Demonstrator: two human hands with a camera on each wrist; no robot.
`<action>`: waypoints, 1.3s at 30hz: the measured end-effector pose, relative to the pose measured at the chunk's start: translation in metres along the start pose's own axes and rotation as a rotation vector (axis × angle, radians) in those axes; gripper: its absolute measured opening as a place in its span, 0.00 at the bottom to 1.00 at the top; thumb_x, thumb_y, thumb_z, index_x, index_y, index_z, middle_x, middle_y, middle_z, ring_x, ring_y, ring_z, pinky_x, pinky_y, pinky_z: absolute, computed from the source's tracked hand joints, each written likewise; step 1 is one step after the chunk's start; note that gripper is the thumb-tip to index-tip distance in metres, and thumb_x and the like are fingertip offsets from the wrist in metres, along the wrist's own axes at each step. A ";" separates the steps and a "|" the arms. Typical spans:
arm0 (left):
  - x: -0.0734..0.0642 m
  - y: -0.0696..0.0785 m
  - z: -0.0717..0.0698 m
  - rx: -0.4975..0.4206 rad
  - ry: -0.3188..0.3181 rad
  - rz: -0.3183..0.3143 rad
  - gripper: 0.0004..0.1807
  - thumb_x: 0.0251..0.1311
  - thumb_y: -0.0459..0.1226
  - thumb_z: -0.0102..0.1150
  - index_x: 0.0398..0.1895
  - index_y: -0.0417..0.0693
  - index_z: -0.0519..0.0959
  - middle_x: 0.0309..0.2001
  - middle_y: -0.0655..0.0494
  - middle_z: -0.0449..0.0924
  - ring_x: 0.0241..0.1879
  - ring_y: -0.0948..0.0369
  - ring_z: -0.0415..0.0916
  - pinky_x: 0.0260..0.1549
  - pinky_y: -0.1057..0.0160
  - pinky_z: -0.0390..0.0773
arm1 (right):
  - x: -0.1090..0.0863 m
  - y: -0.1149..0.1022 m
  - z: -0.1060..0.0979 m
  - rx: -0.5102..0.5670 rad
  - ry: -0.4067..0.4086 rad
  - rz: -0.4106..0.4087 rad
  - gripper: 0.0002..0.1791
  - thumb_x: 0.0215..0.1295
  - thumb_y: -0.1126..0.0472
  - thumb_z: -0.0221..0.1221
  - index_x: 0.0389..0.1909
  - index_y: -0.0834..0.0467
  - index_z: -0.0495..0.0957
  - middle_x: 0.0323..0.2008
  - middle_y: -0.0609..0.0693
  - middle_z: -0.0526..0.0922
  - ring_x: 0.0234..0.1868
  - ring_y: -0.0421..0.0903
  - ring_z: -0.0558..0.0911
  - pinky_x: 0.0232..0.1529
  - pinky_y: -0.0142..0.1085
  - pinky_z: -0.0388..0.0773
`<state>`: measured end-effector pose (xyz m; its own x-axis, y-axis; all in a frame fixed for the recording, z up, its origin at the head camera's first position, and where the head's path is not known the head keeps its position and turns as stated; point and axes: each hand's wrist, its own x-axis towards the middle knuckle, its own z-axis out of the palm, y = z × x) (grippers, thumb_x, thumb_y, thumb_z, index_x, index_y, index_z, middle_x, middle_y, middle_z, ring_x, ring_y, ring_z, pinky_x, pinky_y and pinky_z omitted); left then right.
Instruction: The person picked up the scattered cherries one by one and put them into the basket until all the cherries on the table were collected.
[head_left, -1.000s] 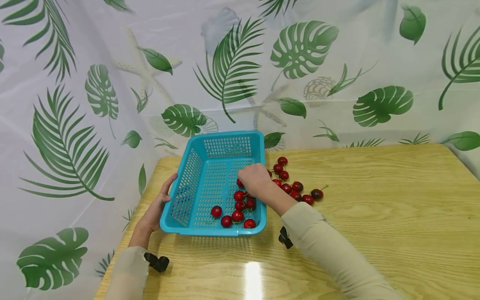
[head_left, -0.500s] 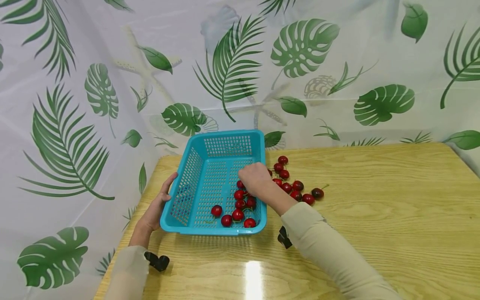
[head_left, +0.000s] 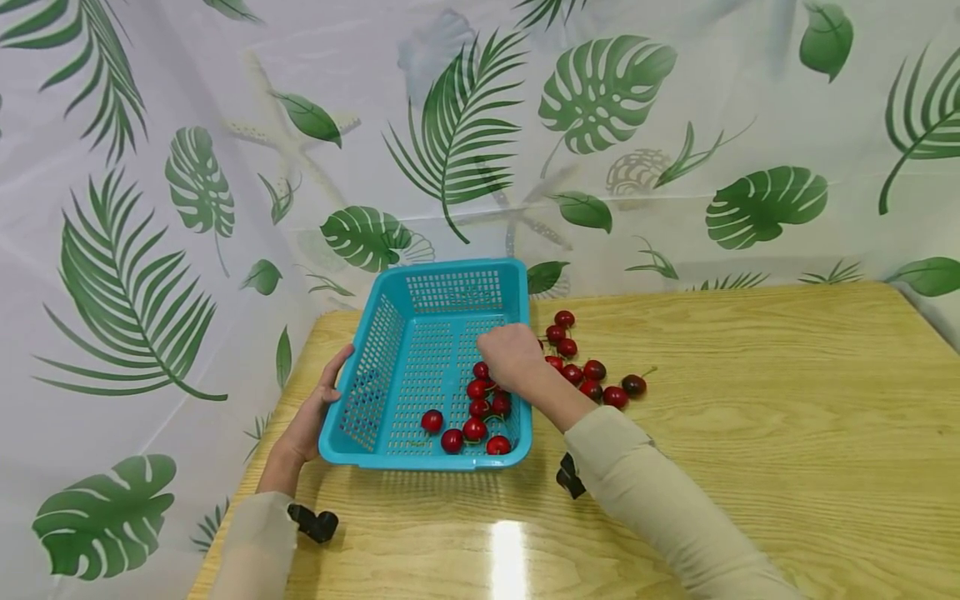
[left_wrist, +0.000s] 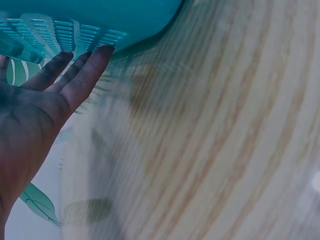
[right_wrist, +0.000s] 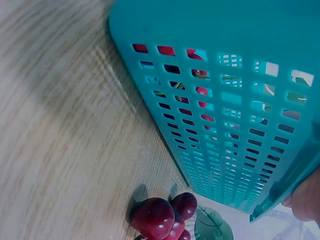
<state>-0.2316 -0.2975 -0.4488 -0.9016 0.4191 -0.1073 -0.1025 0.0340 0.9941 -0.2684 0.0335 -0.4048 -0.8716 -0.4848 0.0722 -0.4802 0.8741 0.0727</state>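
A blue plastic basket (head_left: 425,460) with slotted walls stands on the table, several red cherries (head_left: 474,429) inside along its right and near sides. My left hand (head_left: 306,421) is at the basket's left side. In the left wrist view its straight fingers (left_wrist: 82,75) touch the outer wall. Reaching over the right rim, my right hand (head_left: 517,360) has its knuckles up and fingers bent down into the basket, right by a cherry (head_left: 481,370). Its fingertips are hidden, so I cannot tell whether they hold a cherry. The right wrist view catches only its edge at the rim.
More loose cherries (head_left: 572,373) lie on the wooden table (head_left: 750,433) just right of the basket, some with stems. A leaf-patterned sheet (head_left: 637,208) hangs behind the table and along its left side. Black wrist cameras (head_left: 315,523) sit at both cuffs.
Almost nothing moves. Both hands and the basket stay in place, and slightly more of the cherry beside my right hand shows now.
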 end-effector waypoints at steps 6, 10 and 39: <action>-0.001 0.001 0.001 0.005 0.009 -0.004 0.42 0.60 0.38 0.28 0.80 0.70 0.37 0.79 0.46 0.31 0.65 0.37 0.53 0.48 0.54 0.75 | -0.001 0.001 0.003 0.068 0.041 0.034 0.12 0.64 0.63 0.59 0.20 0.55 0.77 0.17 0.49 0.78 0.22 0.44 0.78 0.26 0.41 0.79; -0.001 0.001 0.002 0.002 0.004 -0.001 0.42 0.61 0.38 0.28 0.80 0.70 0.37 0.79 0.46 0.31 0.66 0.37 0.52 0.49 0.55 0.75 | -0.001 0.001 0.004 0.092 0.072 0.041 0.11 0.66 0.59 0.60 0.23 0.55 0.78 0.18 0.49 0.78 0.22 0.45 0.79 0.26 0.42 0.79; -0.002 0.002 0.000 0.014 0.018 -0.003 0.42 0.59 0.38 0.29 0.80 0.71 0.40 0.78 0.44 0.33 0.61 0.50 0.62 0.48 0.56 0.76 | -0.007 0.016 0.000 0.611 0.240 0.013 0.18 0.77 0.59 0.40 0.23 0.55 0.64 0.17 0.47 0.63 0.19 0.43 0.62 0.21 0.34 0.61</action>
<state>-0.2298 -0.2979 -0.4465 -0.9085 0.4031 -0.1101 -0.0992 0.0480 0.9939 -0.2704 0.0511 -0.4039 -0.8654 -0.4057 0.2941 -0.5011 0.7043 -0.5028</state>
